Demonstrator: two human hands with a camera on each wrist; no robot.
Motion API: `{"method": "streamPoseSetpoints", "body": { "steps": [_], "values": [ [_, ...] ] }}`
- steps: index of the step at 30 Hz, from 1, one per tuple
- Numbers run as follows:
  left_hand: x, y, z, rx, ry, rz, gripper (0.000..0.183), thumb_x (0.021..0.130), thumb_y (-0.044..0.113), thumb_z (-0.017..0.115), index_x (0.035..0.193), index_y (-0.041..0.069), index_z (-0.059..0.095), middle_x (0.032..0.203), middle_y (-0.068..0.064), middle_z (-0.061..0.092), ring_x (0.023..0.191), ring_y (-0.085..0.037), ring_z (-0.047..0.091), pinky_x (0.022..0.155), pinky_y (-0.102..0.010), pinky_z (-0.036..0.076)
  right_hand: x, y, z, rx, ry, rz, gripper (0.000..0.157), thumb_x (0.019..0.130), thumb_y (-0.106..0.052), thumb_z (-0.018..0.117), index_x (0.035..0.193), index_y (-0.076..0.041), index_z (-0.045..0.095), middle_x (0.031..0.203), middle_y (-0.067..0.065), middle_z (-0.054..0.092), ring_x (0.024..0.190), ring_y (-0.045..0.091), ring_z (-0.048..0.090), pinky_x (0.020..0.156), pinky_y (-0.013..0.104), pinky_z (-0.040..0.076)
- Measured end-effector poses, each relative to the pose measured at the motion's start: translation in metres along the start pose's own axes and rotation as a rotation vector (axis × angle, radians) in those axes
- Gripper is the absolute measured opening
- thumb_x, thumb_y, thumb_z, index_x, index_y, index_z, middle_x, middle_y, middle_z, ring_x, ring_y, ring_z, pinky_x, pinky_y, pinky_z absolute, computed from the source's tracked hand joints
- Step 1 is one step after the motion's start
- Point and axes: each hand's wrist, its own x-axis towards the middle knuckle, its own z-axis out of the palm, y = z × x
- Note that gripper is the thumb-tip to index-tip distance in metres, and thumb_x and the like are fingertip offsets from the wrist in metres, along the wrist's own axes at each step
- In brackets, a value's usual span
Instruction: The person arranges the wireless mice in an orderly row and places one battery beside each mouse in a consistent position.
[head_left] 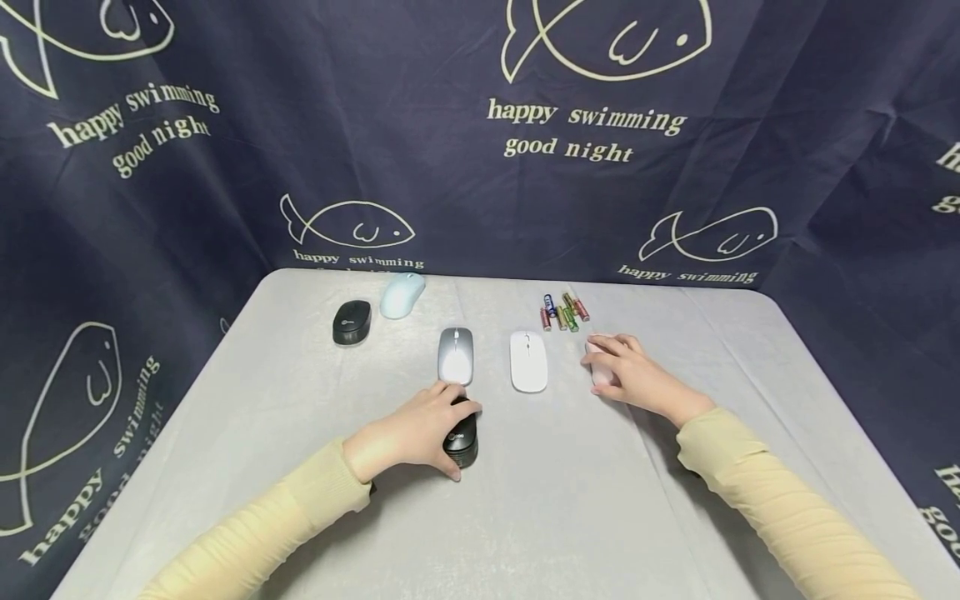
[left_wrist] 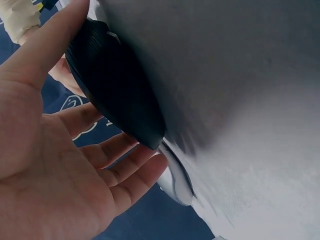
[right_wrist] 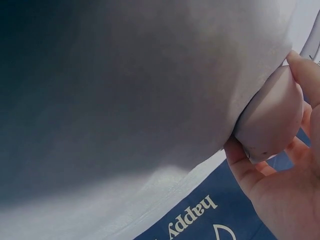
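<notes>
My left hand (head_left: 420, 427) grips a black computer mouse (head_left: 462, 439) on the table, with the thumb at its near end and the fingers at its far end. In the left wrist view this black mouse (left_wrist: 115, 82) sits between thumb and fingertips. Just beyond those fingers lies a grey mouse (head_left: 456, 357). On the right, my right hand (head_left: 632, 372) holds a pale pink mouse (head_left: 602, 367) by its sides, partly covering it. The right wrist view has the pink mouse (right_wrist: 272, 115) between thumb and fingers. A white mouse (head_left: 528, 362) lies between the two hands.
Several small batteries (head_left: 564, 312) lie in a cluster beyond the right hand. Toward the back left are another black mouse (head_left: 352, 322) and a light blue mouse (head_left: 402, 296). A dark blue curtain (head_left: 480, 183) printed with fish surrounds the pale table (head_left: 555, 500).
</notes>
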Motion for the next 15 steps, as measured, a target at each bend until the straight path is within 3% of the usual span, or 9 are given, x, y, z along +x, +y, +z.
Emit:
{"method": "streamPoseSetpoints", "body": {
  "steps": [8, 15],
  "values": [
    [-0.001, -0.005, -0.003, -0.018, -0.016, 0.008, 0.096, 0.053, 0.052, 0.086, 0.134, 0.014, 0.051, 0.132, -0.010, 0.046, 0.118, -0.026, 0.042, 0.096, -0.044, 0.043, 0.000, 0.001, 0.000, -0.006, 0.001, 0.001, 0.044, 0.074, -0.023, 0.079, 0.112, -0.006, 0.065, 0.136, 0.025, 0.047, 0.114, 0.046, 0.041, 0.098, 0.057, 0.035],
    [-0.002, -0.009, -0.019, -0.056, -0.011, 0.009, 0.095, 0.056, 0.046, 0.087, 0.137, 0.013, 0.048, 0.137, -0.015, 0.044, 0.122, -0.028, 0.042, 0.100, -0.046, 0.042, -0.001, 0.002, 0.002, -0.001, 0.006, -0.008, 0.044, 0.074, -0.023, 0.079, 0.111, -0.006, 0.065, 0.135, 0.026, 0.048, 0.115, 0.047, 0.041, 0.098, 0.057, 0.034]
  ]
}}
